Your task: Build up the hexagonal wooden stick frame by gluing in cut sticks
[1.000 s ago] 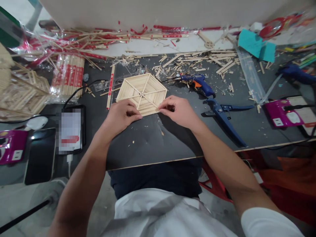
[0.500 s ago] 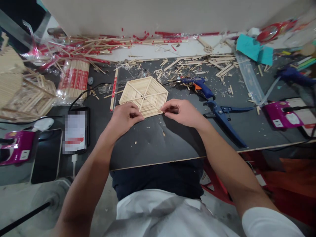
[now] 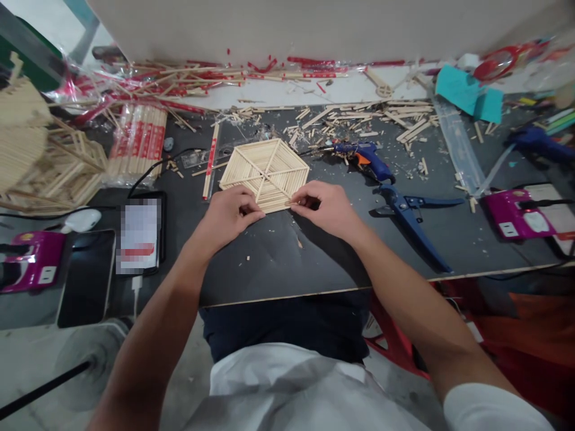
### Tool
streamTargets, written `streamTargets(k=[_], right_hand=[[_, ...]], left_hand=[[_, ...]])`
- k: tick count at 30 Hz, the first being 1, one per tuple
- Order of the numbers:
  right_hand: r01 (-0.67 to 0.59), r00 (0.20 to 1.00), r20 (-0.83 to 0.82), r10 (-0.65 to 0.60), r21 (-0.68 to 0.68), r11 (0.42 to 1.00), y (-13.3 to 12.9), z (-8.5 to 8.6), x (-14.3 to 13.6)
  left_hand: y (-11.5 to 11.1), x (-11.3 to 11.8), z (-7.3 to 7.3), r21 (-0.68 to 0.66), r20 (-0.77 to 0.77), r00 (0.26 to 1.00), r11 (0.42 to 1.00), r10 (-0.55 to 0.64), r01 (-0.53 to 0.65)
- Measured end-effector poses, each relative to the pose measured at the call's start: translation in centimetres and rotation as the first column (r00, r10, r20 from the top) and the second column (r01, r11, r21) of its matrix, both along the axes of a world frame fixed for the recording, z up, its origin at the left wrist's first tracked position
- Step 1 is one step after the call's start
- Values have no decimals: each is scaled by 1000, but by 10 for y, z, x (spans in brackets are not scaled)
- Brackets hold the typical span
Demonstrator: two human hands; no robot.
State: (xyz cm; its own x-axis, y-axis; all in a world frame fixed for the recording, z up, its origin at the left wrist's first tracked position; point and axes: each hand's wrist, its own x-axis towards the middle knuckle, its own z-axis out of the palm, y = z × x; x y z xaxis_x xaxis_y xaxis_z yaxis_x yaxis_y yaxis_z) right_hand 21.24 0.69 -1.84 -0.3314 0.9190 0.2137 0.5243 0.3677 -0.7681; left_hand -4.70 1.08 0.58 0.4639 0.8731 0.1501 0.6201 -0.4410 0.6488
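Note:
A hexagonal panel of thin wooden sticks (image 3: 269, 167) lies on the dark work surface, with spokes crossing at its middle. My left hand (image 3: 233, 209) has its fingers closed at the panel's near left edge, thumb and fingertips pinched together there. At the near right corner, my right hand (image 3: 326, 206) pinches the rim of the panel between thumb and index finger. Just beyond the right hand lies a blue glue gun (image 3: 366, 157) with an orange trigger. Blue cutters (image 3: 413, 224) rest to the right of that hand, handles spread.
Stick offcuts (image 3: 341, 117) litter the back. Wrapped stick bundles (image 3: 138, 143) and a larger stick structure (image 3: 49, 155) stand left. Two phones, one a lit phone (image 3: 139, 236), lie near the left edge. A purple power adapter (image 3: 514, 215) sits right; a second glue gun (image 3: 539, 143) is behind it.
My right fingertips have shifted slightly left along the panel's near edge. My left hand stays at its edge. The whole view has moved a little.

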Motion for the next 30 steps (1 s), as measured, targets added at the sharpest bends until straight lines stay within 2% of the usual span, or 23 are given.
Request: streamTargets(k=[7, 11, 14, 20, 25, 30], right_hand=[[-18, 993, 118, 11, 58, 998, -1, 0, -3], [-16, 992, 128, 7, 68, 998, -2, 1, -4], [-18, 992, 126, 9, 70, 997, -2, 1, -4], [-30, 991, 135, 21, 69, 997, 0, -2, -2], [-34, 989, 150, 18, 103, 994, 2, -5, -1], [-36, 989, 146, 16, 136, 990, 3, -7, 0]], left_hand=[[-1, -1, -3, 12, 9, 1000, 1000, -6, 6], [0, -3, -2, -6, -8, 1000, 1000, -14, 14], [2, -10, 2, -61, 0, 999, 997, -44, 44], [5, -22, 8, -198, 130, 990, 977, -60, 85], [8, -21, 7, -88, 11, 994, 990, -113, 113], [10, -23, 2, -58, -6, 991, 990, -133, 132]])
